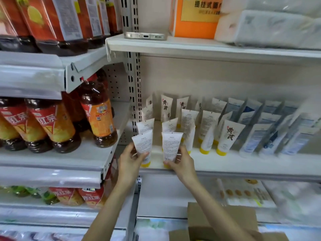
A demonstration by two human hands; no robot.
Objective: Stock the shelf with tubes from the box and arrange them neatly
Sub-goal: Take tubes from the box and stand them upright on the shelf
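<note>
Two white tubes, yellow caps down, one in each hand at the shelf front.
Left hand (129, 160) grips the left tube (142, 144) low, fingers curled behind, thumb across its face; right hand (182, 160) pinches the right tube (171, 145) just above its cap; both stand at the near edge of the shelf (234, 166), heading two rows; cardboard box (222, 217) sits below, near right; best practice, as judged: square each tube with its row, faces matching, caps level with the lip; let go only once steady.
</note>
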